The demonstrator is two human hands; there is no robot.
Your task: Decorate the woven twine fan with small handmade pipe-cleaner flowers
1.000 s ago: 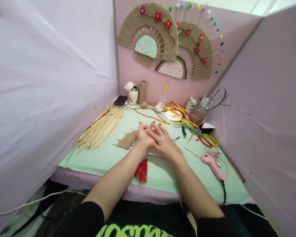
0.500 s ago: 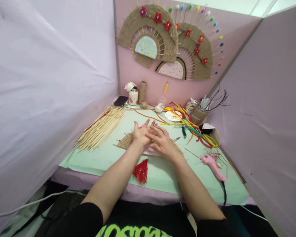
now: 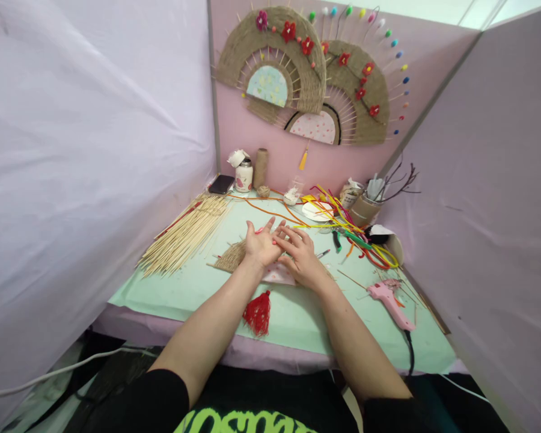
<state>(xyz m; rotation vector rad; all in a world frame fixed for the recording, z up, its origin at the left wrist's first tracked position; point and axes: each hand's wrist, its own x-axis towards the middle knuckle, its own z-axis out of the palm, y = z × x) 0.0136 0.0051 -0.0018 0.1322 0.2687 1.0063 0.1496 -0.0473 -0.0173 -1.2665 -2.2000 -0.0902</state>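
Observation:
My left hand (image 3: 260,248) is palm up over the table, its fingers stretched out. My right hand (image 3: 303,260) reaches across from the right, fingers extended, with its fingertips at the left palm. A small coral-red bit (image 3: 275,242) shows on the left palm by the right fingertips; its kind is too small to tell. Another pinkish-red piece (image 3: 258,231) shows beside the left thumb. Under both hands lies a half-round twine-wrapped fan (image 3: 229,258), partly hidden, with a pink dotted centre (image 3: 277,274). A red tassel (image 3: 258,314) lies in front of it.
Bamboo sticks (image 3: 184,231) lie at the left, near a phone (image 3: 221,184). A pink glue gun (image 3: 390,304) rests at the right. Behind it are green-handled pliers (image 3: 357,240) and coloured pipe cleaners (image 3: 342,207). Jars and a twine roll (image 3: 261,169) stand along the back.
My right hand has shifted slightly right and its fingers have lifted off the left palm a little, exposing the small coral-red bit. My left hand has barely moved.

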